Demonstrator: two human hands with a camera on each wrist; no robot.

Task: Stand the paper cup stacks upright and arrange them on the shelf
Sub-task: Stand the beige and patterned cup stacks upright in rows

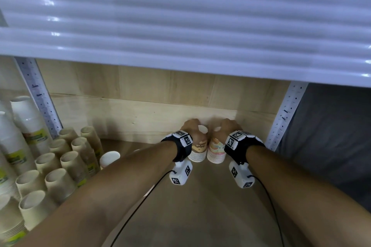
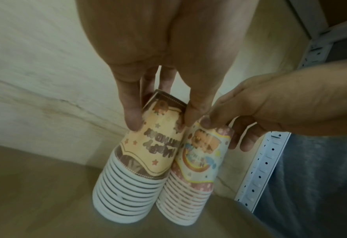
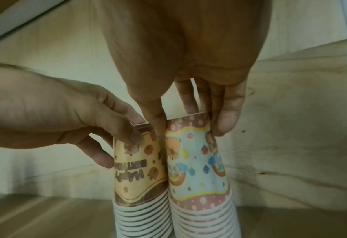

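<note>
Two printed paper cup stacks stand rims down, side by side and touching, near the back right of the wooden shelf board (image 1: pixel 190 206). My left hand (image 1: pixel 191 126) (image 2: pixel 161 121) pinches the top of the orange-and-brown stack (image 1: pixel 198 151) (image 2: pixel 148 161) (image 3: pixel 138 185) from above. On the pink-and-blue stack (image 1: pixel 215 153) (image 2: pixel 199 169) (image 3: pixel 199 177), my right hand (image 1: pixel 229 126) (image 3: pixel 190 127) holds the top the same way. Both stacks look upright.
Several brown cup stacks (image 1: pixel 66 166) and taller white stacks with green labels (image 1: pixel 26 122) crowd the left of the shelf. A white metal shelf (image 1: pixel 180 26) hangs overhead. The wooden back wall (image 1: pixel 140 110) is just behind the hands, and a perforated post (image 1: pixel 285 114) stands at the right.
</note>
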